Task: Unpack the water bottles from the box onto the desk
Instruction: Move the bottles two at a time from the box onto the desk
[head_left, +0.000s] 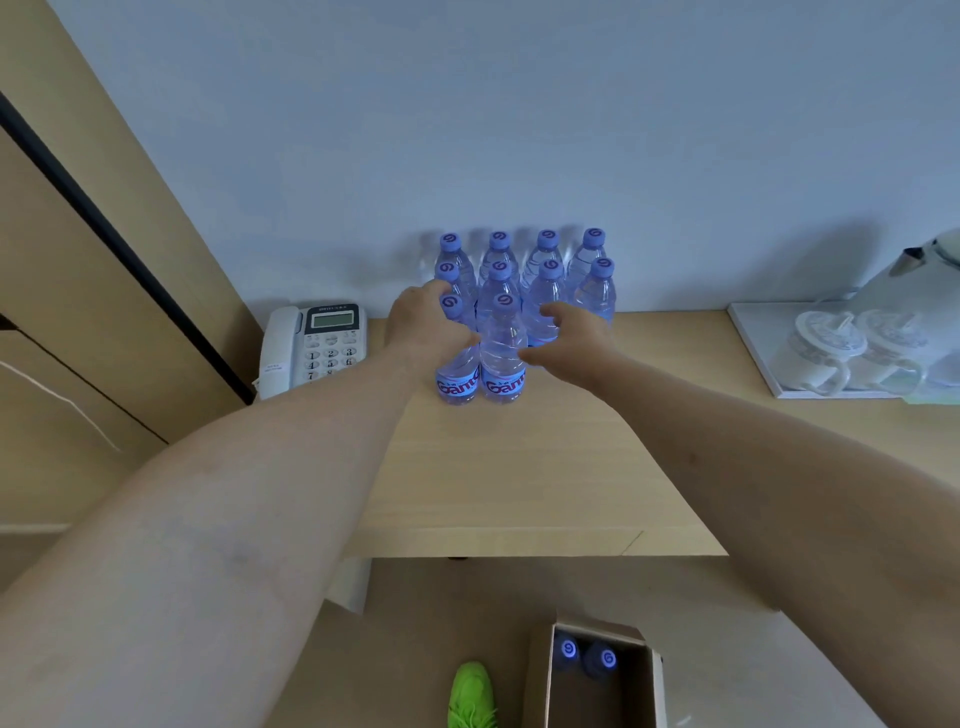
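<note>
Two bare arms reaching forward over the worktop (519, 467) toward a cluster of water bottles (524, 291) standing upright against the pale wall. Left grip (428, 325) wrapped on the front-left bottle (457, 364), fingers curled round its shoulder just under the cap. Right grip (569, 345) beside the front-right bottle (503, 353), thumb at its side and fingers spread toward the bottle behind; clamped or merely touching, cannot tell. Behind these two, further bottles in two rows of four, packed shoulder to shoulder, back row nearly at the wall.

On the floor below, near the bottom edge of view, an open cardboard box (602, 691) with two more capped bottles (587, 656) upright in its far end. Just left of it, a bright green shoe (470, 693).

Left of the cluster, a white desk telephone (311, 348) near the worktop's left end, close to a tan wall panel. Well apart on the right, a white tray (753, 348) carrying lidded cups (852, 353), a pale kettle (919, 275) behind it. Broad bare stretch of worktop between the front bottles and the near edge, and between the cluster and the tray.

Bottles clear ribbed plastic, blue-violet screw caps with a swirl mark, blue labels low on the body. Worktop light wood-grain laminate, square front edge. Box plain brown corrugated board.
</note>
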